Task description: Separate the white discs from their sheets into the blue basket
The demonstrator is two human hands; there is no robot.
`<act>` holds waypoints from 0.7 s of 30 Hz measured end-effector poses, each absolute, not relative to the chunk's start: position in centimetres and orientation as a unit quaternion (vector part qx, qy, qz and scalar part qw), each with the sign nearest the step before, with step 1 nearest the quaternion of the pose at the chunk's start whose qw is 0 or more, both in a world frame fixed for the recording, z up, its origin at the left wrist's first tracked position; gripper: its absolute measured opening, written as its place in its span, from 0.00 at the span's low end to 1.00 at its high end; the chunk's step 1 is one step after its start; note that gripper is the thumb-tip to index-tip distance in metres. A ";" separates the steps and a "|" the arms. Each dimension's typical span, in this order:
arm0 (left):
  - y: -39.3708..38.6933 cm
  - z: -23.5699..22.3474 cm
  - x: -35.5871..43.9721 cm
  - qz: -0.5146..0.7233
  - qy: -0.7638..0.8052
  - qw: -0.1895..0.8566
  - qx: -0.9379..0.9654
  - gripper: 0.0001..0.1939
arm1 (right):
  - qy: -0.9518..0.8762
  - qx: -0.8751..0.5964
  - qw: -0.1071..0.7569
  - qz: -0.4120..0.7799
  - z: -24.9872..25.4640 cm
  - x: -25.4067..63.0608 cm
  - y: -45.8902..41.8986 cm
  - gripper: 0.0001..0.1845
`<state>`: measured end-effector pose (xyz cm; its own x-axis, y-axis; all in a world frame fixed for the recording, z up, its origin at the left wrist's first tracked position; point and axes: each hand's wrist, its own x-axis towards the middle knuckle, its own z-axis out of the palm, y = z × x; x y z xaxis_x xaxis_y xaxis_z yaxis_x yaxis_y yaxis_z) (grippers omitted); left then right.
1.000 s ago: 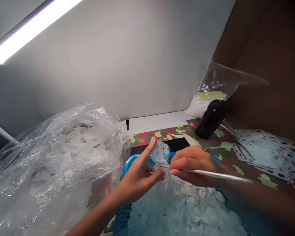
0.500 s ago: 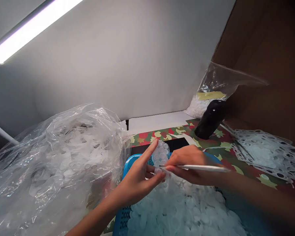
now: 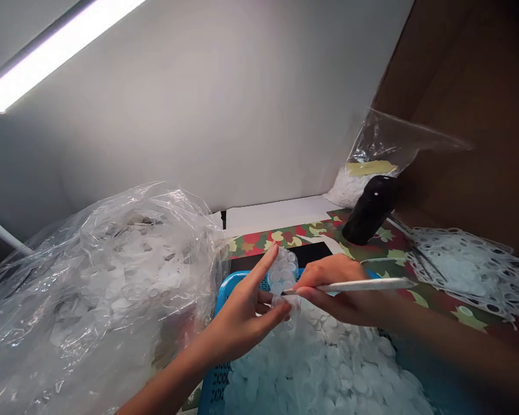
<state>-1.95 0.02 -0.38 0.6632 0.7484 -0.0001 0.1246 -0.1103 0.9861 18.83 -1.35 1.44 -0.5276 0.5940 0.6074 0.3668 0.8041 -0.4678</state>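
Over a blue basket [image 3: 229, 282] heaped with translucent white discs [image 3: 303, 369], my left hand [image 3: 246, 308] grips a clear plastic sheet of round discs [image 3: 283, 270] by its lower part. Its thumb presses near the sheet's bottom edge and the index finger stretches up along the left side. My right hand [image 3: 335, 285] is closed around a white pen-shaped tool [image 3: 372, 284] with a dark, thin tip. That tip touches or nearly touches the sheet close to my left thumb; the exact contact is too small to tell.
A large clear bag [image 3: 125, 276] of translucent pieces fills the left. To the right lie punched-out sheets [image 3: 471, 268] full of round holes. A black cylindrical object [image 3: 369, 210] stands tilted before a tied bag with white contents [image 3: 350, 187]. Behind the basket is a black flat panel [image 3: 315, 252].
The pen-shaped tool has tilted, its rear end rising and shifting slightly right. My right hand has moved a little; my left hand and the sheet stay almost in place.
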 end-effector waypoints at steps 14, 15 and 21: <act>-0.1 -0.2 -1.9 0.258 0.309 0.585 0.704 0.40 | -0.869 -0.302 0.350 0.178 2.0 18.7 -1.5 0.10; -0.1 -0.2 -1.9 0.259 0.310 0.581 0.707 0.39 | -0.869 -0.302 0.349 0.175 2.0 18.7 -1.4 0.10; 0.0 -0.4 -1.9 0.259 0.302 0.575 0.715 0.40 | -0.884 -0.289 0.321 0.180 1.9 18.5 -1.4 0.09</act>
